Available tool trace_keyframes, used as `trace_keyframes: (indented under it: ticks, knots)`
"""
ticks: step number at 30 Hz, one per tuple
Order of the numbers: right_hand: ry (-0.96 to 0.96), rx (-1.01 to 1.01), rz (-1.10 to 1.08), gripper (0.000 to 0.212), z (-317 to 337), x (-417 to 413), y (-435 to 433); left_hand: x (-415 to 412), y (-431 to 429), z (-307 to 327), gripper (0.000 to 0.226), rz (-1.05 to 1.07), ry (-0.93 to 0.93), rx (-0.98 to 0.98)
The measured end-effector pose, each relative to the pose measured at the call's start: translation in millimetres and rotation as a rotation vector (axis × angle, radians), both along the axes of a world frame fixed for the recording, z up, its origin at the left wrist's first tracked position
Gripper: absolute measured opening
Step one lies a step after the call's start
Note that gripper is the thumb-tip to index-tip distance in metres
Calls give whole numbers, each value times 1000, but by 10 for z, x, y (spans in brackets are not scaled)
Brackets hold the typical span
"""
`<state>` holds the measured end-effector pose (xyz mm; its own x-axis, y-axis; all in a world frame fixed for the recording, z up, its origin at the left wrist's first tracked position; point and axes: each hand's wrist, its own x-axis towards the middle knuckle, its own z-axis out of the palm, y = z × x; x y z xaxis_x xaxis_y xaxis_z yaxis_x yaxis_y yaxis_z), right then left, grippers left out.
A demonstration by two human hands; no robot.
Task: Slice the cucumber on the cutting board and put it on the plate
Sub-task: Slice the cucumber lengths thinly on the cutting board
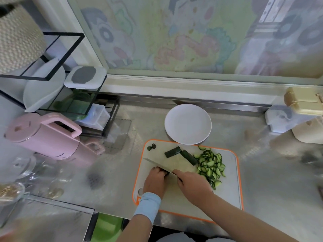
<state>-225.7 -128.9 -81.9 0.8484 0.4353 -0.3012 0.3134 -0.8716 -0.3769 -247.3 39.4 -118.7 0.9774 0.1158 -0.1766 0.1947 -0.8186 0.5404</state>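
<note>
Green cucumber piece under left hand, knife in grip of right hand

One camera sits on my head. It looks forward and down at the counter. My left hand and right hand are close at the bottom, the board under them, the wall up top.

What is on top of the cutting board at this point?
A sliced cucumber pile, two uncut lengths, two end bits, and the knife, gripped by the right hand. The left hand covers most of the piece being cut.
</note>
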Motion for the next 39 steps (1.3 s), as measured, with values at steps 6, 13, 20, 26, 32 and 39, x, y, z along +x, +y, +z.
trace_keyframes:
  ticks: [6,13,20,26,32,39]
  knots:
    - [-2,-6,-26,38,35,14,-102,11,77,-78,20,-29,-30,-39]
    - [112,65,-139,40,50,93,-102,-91,104,-37,19,-47,-84,2]
    - [157,97,-149,38,25,-65,-30,-42,71,33,20,-120,-113,34]
    - [147,51,-146,39,17,-138,107,-17,54,45,18,-168,-205,76]
    - [69,-29,-109,47,38,-342,144,-14,73,38,24,-177,-208,136]
    - [69,-43,-135,45,77,-428,43,-22,80,-64,17,-159,-216,131]
